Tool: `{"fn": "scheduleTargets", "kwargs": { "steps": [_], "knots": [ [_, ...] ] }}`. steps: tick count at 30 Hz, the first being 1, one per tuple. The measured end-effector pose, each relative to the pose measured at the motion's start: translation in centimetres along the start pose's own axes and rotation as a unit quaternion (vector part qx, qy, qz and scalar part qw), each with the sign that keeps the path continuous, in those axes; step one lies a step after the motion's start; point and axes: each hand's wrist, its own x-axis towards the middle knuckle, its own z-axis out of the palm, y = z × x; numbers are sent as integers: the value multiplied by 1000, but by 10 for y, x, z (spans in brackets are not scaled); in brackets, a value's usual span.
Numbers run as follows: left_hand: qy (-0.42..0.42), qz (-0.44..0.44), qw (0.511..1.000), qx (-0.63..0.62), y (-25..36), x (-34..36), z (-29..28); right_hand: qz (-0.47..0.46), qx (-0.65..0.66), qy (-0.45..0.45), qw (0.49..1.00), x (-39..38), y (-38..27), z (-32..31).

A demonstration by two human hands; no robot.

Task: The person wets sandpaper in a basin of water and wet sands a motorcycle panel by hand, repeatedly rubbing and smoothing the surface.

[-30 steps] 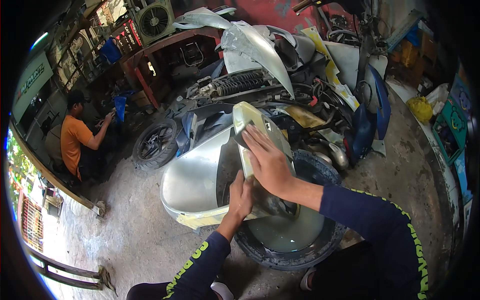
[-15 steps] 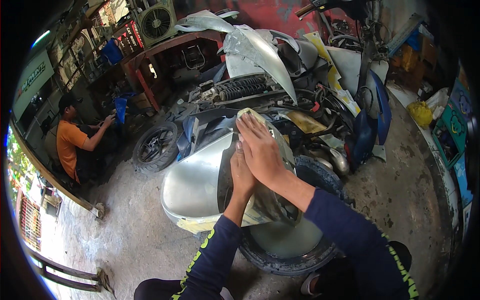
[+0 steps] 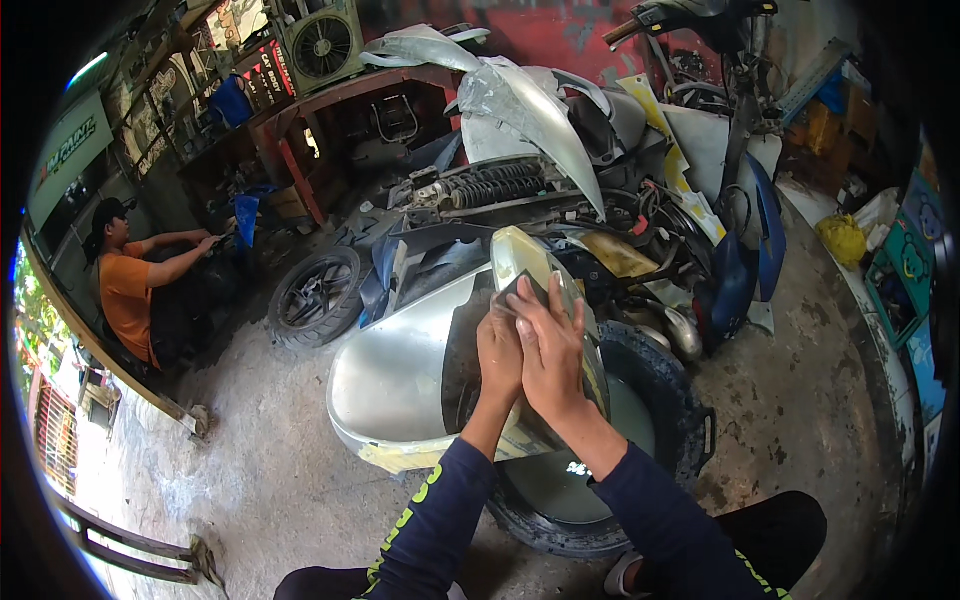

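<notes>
A silver motorcycle body panel with pale yellow edges and a dark middle section lies before me, partly over a black tub of murky water. My left hand and my right hand are close together above its dark section. Between their fingers is a small dark piece that looks like sandpaper. The left thumb and curled fingers press on its left side. The right fingers bend over its other side, partly hiding it. The panel's yellowish upper tip stands just beyond my hands.
Motorcycle parts crowd the far side: a shock absorber, a curved silver fairing and a blue panel. A wheel lies left of them. A person in an orange shirt crouches at far left. A teal crate stands right.
My right hand has drawn back toward me from the panel's upper tip, its fingers now bent beside the left hand. The dark piece has come into sight between the hands.
</notes>
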Motion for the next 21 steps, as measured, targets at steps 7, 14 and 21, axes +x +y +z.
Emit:
{"fn": "scheduleTargets", "kwargs": {
  "steps": [7,14,21],
  "knots": [
    [-3,-2,999,-51,3,1,-3,-5,-11,8,1000,7,2,3],
    [-26,-52,995,-76,12,1,0,-20,-34,12,999,30,0,-3],
    [-24,-56,997,-55,-3,1,-2,-8,-42,-28,999,36,0,-9]
  ]
}}
